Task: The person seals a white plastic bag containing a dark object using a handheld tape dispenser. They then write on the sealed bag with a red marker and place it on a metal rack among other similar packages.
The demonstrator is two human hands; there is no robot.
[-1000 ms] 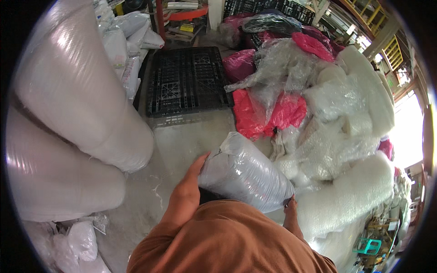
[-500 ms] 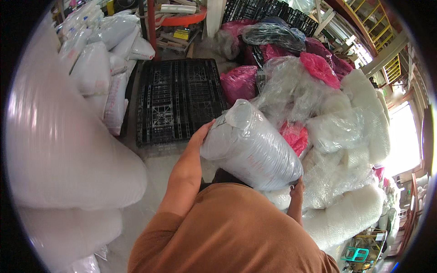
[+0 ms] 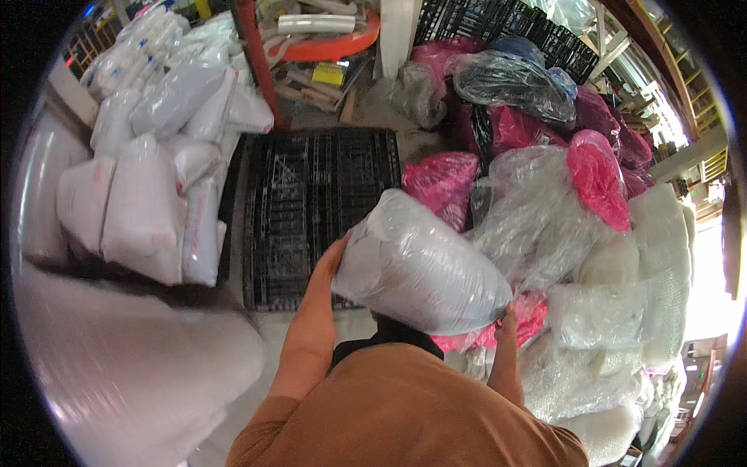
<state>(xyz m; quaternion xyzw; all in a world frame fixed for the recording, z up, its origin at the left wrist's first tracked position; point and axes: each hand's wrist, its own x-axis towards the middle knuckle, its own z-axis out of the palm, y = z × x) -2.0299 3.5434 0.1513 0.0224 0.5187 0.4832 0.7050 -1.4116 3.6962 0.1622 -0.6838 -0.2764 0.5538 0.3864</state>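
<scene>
A plump, pale grey plastic sack (image 3: 424, 268) with a shiny wrapped skin lies tilted across the front of my body, its right end lower. At its left end my left hand (image 3: 335, 255) presses against the side, the fingers partly hidden by the sack. My right hand (image 3: 506, 325) grips the gathered lower right end. Both hands carry the sack between them, held off the floor. Just beyond it lies a black plastic pallet (image 3: 280, 222) with a slatted top.
White filled sacks (image 3: 144, 222) are stacked at the left, with a large wrapped bundle (image 3: 148, 366) nearer me. Pink bags (image 3: 440, 183), clear plastic (image 3: 529, 202) and bubble-wrap rolls (image 3: 657, 265) pile up on the right. A red post (image 3: 261, 70) stands behind the pallet.
My view has turned and shifted forward, so the pallet looks nearer and more of the left stack shows. The sack stays in both hands, now closer to the pallet.
</scene>
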